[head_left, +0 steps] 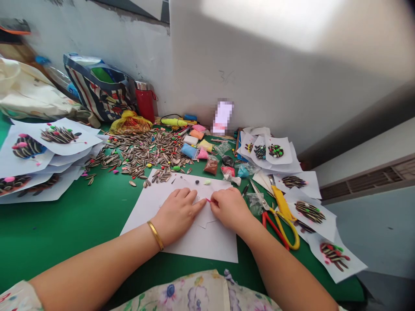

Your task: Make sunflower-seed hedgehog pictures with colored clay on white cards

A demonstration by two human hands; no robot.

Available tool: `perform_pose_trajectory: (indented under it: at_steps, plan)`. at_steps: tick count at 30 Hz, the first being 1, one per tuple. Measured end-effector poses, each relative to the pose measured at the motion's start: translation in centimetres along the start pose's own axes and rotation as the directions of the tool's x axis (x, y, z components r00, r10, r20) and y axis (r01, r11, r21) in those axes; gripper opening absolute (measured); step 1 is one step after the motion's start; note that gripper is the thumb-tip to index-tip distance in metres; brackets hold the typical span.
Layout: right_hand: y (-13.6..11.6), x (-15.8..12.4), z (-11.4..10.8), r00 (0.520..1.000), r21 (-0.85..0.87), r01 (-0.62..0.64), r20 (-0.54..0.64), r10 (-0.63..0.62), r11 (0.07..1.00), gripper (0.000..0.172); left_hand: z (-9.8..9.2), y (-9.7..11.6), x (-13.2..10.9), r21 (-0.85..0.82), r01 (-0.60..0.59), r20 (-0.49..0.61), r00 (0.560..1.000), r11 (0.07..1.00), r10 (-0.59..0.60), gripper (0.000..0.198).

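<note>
A white sheet of paper (191, 242) lies on the green table, with a smaller piece of paper (203, 219) on top of it. My left hand (180, 210) rests on the sheet, fingers laid out and index finger pointing toward the right hand. In the fingertips of my right hand (229, 208) is a small pink bit of clay (208, 200), pinched close to the left index finger. A black clay ball (197, 182) and a pale green clay piece (207, 182) sit on the sheet just beyond the hands.
Sunflower seeds (152, 147) are heaped behind the sheet. Coloured clay packs (189, 150) lie right of them. Scissors (280, 224) and a yellow utility knife (282, 201) lie at the right. Papers with seed figures are stacked left (65, 172) and right (316, 211). A red flask (145, 103) stands behind.
</note>
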State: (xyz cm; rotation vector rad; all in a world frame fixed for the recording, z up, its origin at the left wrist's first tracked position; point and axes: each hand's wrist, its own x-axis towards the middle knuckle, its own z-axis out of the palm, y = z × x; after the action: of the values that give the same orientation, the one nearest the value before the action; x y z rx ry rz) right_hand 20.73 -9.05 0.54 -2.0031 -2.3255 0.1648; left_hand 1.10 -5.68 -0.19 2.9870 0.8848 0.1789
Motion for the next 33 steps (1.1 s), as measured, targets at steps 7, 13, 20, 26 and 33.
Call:
perform_pose_trajectory:
  at_steps: [7, 13, 20, 26, 33]
  plan:
    - [0.62, 0.02, -0.07, 0.999, 0.074, -0.023, -0.043, 0.026, 0.997, 0.010, -0.14, -0.24, 0.19, -0.017, -0.008, -0.009, 1.000, 1.000, 0.007, 0.031]
    - [-0.19, 0.06, -0.01, 0.999, 0.055, 0.030, -0.039, -0.028, 0.998, 0.014, 0.00, -0.25, 0.16, -0.017, -0.012, -0.019, 1.000, 1.000, 0.011, 0.029]
    - [0.07, 0.07, 0.17, 0.998, 0.033, 0.029, -0.064, -0.027, 0.999, 0.015, 0.11, -0.30, 0.10, -0.013, -0.013, -0.016, 1.000, 1.000, 0.013, 0.031]
    - [0.60, 0.18, 0.27, 0.997, 0.031, -0.026, -0.076, 0.029, 0.999, 0.012, 0.22, -0.10, 0.15, 0.001, -0.015, -0.013, 1.000, 1.000, 0.015, 0.039]
    - [0.69, 0.25, 0.35, 0.995, 0.043, -0.027, -0.091, 0.031, 0.999, 0.011, 0.34, -0.10, 0.36, 0.015, -0.007, -0.025, 1.000, 1.000, 0.008, 0.040]
